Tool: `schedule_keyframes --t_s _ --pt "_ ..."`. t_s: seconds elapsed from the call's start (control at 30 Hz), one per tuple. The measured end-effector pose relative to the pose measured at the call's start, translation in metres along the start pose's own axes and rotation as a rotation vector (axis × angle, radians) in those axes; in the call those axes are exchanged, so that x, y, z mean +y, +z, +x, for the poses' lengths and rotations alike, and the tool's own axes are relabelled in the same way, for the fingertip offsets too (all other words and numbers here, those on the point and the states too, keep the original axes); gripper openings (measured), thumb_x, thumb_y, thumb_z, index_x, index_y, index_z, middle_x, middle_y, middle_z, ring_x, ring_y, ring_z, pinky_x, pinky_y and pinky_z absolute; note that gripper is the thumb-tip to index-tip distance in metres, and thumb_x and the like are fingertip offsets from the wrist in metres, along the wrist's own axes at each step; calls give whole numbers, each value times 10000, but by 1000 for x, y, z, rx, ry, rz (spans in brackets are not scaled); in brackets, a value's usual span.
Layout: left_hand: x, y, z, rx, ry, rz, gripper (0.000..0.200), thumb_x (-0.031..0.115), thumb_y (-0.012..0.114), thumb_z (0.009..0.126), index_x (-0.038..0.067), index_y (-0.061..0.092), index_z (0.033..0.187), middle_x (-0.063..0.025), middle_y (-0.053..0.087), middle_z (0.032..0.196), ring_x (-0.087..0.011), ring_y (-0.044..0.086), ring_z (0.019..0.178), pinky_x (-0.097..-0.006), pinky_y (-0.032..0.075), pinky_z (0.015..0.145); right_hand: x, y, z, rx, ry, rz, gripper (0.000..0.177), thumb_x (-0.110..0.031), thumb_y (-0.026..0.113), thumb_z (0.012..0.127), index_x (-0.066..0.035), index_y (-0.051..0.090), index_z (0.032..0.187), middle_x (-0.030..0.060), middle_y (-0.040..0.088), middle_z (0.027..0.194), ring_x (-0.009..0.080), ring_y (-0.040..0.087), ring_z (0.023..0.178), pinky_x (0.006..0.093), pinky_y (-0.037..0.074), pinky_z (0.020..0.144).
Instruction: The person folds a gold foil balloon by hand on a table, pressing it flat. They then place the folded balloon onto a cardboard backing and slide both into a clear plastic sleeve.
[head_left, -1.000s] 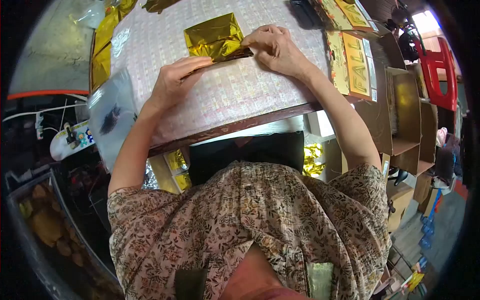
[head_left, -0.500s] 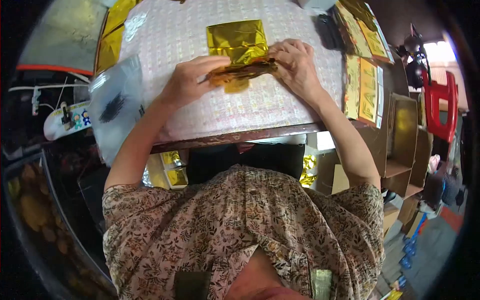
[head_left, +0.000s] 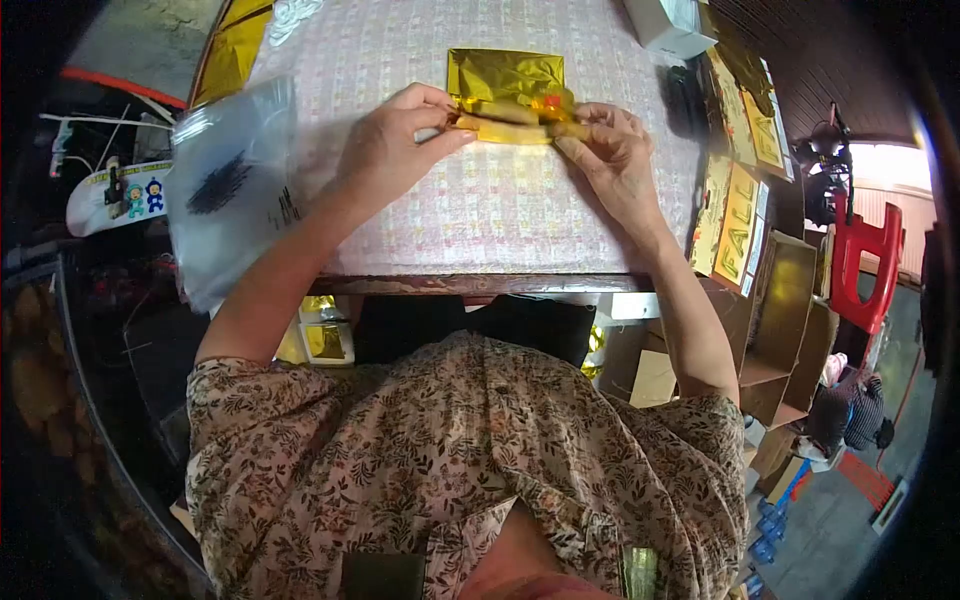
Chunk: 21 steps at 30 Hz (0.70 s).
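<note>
A shiny gold foil sheet (head_left: 508, 76) lies flat on the checkered tablecloth (head_left: 450, 220). Over its near edge, both hands hold a narrow folded strip of gold foil (head_left: 505, 130), partly smeared by motion. My left hand (head_left: 405, 135) pinches the strip's left end between thumb and fingers. At the other end, my right hand (head_left: 612, 150) has its thumb and fingers closed on the strip. A small red patch shows near the right end of the foil.
Clear plastic bags (head_left: 235, 190) lie at the table's left edge. Printed "FALL" packs (head_left: 735, 220) line the right edge, near a white box (head_left: 672, 25) and a dark object (head_left: 682, 100). Cardboard boxes (head_left: 780, 320) and a red stool (head_left: 868, 260) stand further right.
The crumpled foil between my hands now appears as a narrower, straighter strip, held nearer the flat sheet. The whole view has shifted slightly.
</note>
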<state>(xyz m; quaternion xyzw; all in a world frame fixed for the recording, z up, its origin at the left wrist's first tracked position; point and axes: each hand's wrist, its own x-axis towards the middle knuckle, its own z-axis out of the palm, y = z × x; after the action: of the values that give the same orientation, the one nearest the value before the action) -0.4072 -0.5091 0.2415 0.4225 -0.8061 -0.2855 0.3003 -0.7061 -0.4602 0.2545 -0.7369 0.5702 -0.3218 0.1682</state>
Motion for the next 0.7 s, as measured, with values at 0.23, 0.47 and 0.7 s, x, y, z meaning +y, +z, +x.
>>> schedule_keyframes --t_s 0.23,0.47,0.7 --pt "8 -1 8 -9 -107 66 324 338 755 924 16 772 956 -64 682 1166 -250 704 964 -355 552 841 -5 15 0 138 91 27 116 -121 785 848 -9 789 818 93 732 1079 247 611 1068 417 382 1047" --pt "6 0 17 -64 -139 115 329 317 767 908 -8 760 858 -116 666 1171 -273 668 1032 -378 539 887 -14 22 -4 201 153 -94 130 -160 766 859 -40 763 811 39 711 1160 247 559 1166 426 296 1083" --pt "9 -4 27 -141 -91 151 331 261 781 872 -43 724 754 -177 650 1171 -303 649 1033 -381 527 876 -21 15 -8 189 -51 -377 494 -349 697 945 -46 587 1318 140 543 1455 342 475 1365 565 314 1142"
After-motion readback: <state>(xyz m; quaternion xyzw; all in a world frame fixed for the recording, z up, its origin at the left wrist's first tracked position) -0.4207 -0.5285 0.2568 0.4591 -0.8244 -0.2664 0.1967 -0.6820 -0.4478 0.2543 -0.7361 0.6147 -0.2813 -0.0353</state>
